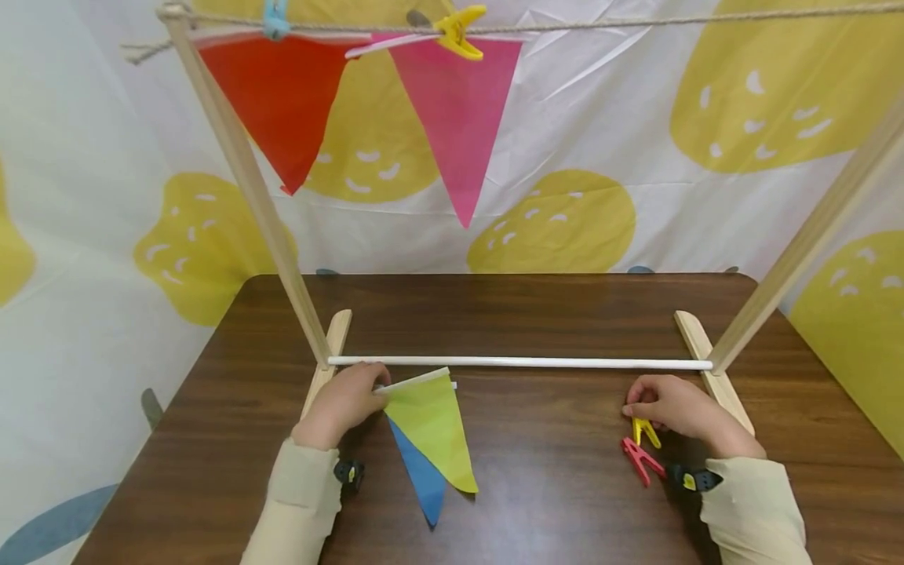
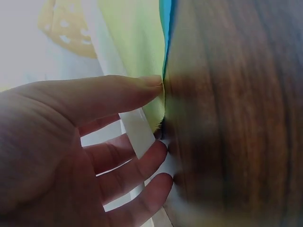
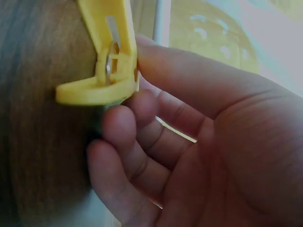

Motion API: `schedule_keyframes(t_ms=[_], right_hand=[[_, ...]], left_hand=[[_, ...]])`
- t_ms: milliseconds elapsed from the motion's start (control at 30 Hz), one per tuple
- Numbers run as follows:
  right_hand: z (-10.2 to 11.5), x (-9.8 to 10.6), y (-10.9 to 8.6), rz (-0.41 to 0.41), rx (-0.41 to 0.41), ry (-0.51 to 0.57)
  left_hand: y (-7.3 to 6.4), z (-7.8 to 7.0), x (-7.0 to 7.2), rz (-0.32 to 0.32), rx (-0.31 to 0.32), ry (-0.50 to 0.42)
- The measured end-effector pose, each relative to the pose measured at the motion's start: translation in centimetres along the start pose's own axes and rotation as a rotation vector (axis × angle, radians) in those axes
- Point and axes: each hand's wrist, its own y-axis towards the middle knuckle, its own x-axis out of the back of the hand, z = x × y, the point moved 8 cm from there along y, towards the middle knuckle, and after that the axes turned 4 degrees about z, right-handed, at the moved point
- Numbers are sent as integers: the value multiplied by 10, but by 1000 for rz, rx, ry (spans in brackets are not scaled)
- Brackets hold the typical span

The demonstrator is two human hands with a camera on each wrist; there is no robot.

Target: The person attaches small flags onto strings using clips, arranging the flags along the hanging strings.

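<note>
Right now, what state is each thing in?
Red flag: hanging from rope
Pink flag: hanging
Pale blue clip: clamped on rope
Upper yellow clip: clamped on rope
Green flag: held, left hand
Blue flag: partly covered
Lower yellow clip: pinched, right hand
Red clip: loose on table

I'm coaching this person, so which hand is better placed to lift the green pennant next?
Probably the left hand: it pinches the green pennant near one corner. The right hand is well away from that pennant, holding a yellow clothespin.
</note>
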Motion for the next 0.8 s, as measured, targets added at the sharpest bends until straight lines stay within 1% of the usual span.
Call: schedule_keyframes(t_ms=[167,333,500,667,800], right_hand=[[-2,-2,0,2,-25,13],[-2,0,1,-21,-12,-2],[-4,3,2,-27,-20,-16],[-5,1,2,-20,-21,-6],[-5,0,2,-19,-22,8]], left_hand=[[-1,3,-1,13,16,-26],[-1,4,1,19,22,-46],[-1,3,1,42,31,-64],[-2,5,0,61,57,-76],[-1,7,-1,58,53,-79]])
